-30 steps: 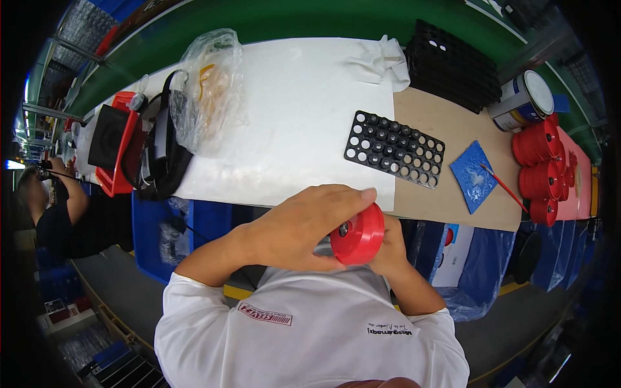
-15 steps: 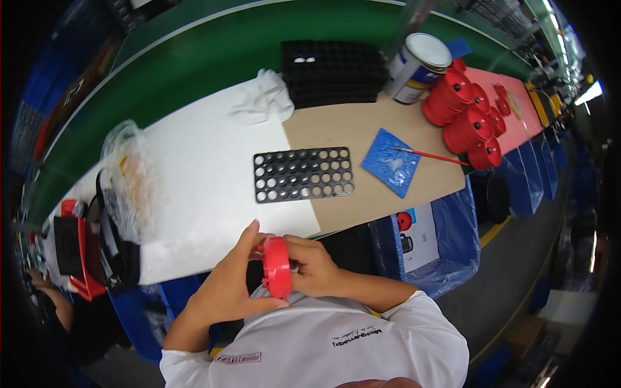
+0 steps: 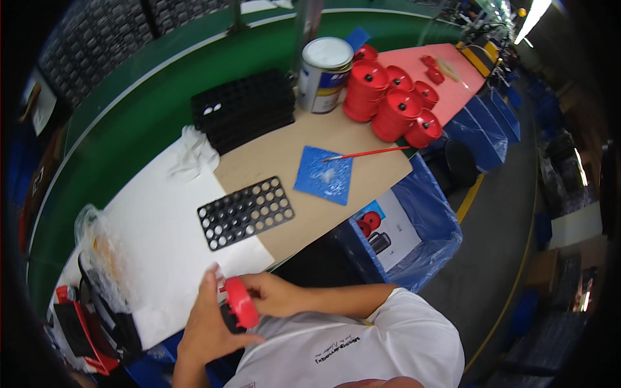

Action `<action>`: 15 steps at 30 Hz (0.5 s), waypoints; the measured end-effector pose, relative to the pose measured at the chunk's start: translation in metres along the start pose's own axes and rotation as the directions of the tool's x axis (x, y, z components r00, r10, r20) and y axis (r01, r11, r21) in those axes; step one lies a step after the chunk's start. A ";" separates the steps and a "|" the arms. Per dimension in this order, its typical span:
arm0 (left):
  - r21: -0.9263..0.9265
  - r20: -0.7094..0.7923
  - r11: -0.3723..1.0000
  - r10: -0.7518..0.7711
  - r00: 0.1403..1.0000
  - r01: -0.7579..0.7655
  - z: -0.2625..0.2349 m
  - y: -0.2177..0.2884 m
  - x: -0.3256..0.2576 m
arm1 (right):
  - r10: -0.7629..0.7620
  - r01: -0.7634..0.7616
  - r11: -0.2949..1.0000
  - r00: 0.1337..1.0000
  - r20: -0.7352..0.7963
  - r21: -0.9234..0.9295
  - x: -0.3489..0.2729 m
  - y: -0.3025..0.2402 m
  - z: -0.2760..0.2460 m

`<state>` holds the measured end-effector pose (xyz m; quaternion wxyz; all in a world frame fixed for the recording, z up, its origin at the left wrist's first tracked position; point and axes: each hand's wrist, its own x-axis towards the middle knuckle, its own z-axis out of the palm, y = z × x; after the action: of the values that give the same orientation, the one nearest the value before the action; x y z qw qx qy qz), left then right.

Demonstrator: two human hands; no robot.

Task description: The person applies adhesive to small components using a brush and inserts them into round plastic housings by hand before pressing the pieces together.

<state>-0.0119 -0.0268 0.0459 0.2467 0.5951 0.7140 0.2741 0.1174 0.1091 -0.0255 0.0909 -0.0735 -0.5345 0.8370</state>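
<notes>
In front of my shirt, a red round plastic cap stands on edge with its rim facing me. My right hand grips it from the right side, the fingers partly hidden behind it. To the left of the cap is my left hand, its thumb and fingers spread apart around a gap. Whether a left fingertip touches the cap's far side cannot be seen. Beyond both hands a black tray with round holes lies on the table, small black parts in several of its holes.
A blue pad smeared with white paste carries a red-handled brush. Behind are stacked black trays, a metal can and stacked red caps. White gloves and a plastic bag lie left. A blue lined bin stands right.
My view has swung right, so the table things sit further left and lower. My left hand's thumb has come away from the red cap; the right hand still holds it.
</notes>
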 end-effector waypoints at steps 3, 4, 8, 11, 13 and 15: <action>-0.573 -0.006 0.789 -0.274 0.962 0.221 0.014 0.002 -0.009 | -0.115 0.136 0.890 0.991 0.074 -0.435 -0.008 -0.014 -0.004; -0.571 -0.010 0.795 -0.258 0.966 0.207 0.015 0.001 -0.007 | -0.125 0.143 0.884 0.990 0.069 -0.445 -0.009 -0.012 -0.003; -0.443 -0.069 0.892 -0.136 0.988 0.092 0.019 -0.001 -0.009 | -0.216 0.203 0.904 0.976 0.010 -0.376 -0.011 0.003 -0.003; -0.275 -0.134 0.961 -0.001 0.991 -0.036 0.018 -0.005 -0.010 | -0.052 0.059 0.979 0.998 0.038 -0.196 -0.011 0.002 -0.005; 0.061 -0.139 0.965 0.263 0.955 -0.257 0.016 -0.007 -0.007 | 0.311 -0.327 0.916 0.945 0.104 0.230 -0.011 -0.015 -0.004; 0.177 -0.079 0.923 0.360 0.930 -0.342 0.008 0.003 0.003 | 0.349 -0.376 0.883 0.926 0.145 0.280 -0.013 -0.007 -0.008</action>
<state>-0.0050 -0.0230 0.0417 0.1052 0.7152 0.6281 0.2881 0.1323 0.1159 -0.0225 -0.0814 -0.1193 -0.3802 0.9136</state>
